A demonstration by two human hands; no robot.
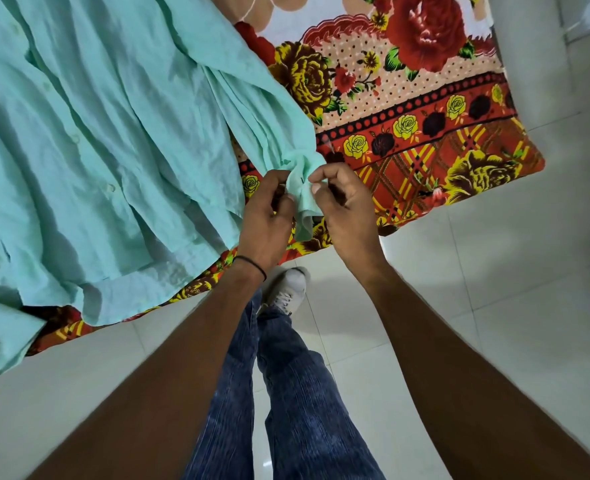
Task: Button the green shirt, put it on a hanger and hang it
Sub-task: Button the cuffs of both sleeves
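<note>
The green shirt (89, 133) runs off frame on the bed (425, 109), its bunched cuff (302, 192) pinched between the fingers of the left hand (266, 216) and right hand (344, 199), any button hidden.

Mint-green shirt (89, 140); red, orange and yellow rose-patterned bedsheet (425, 109); blue striped jeans (300, 403); white sneaker (286, 289); black wristband (252, 265); white floor tiles (494, 271).

Bare forearms, no sleeves. Thin black band (252, 265) worn round the left wrist. Below the band, blue ribbed jeans (286, 393); just beside the band, one white lace-up shoe (286, 289). No rings visible on the hands.
</note>
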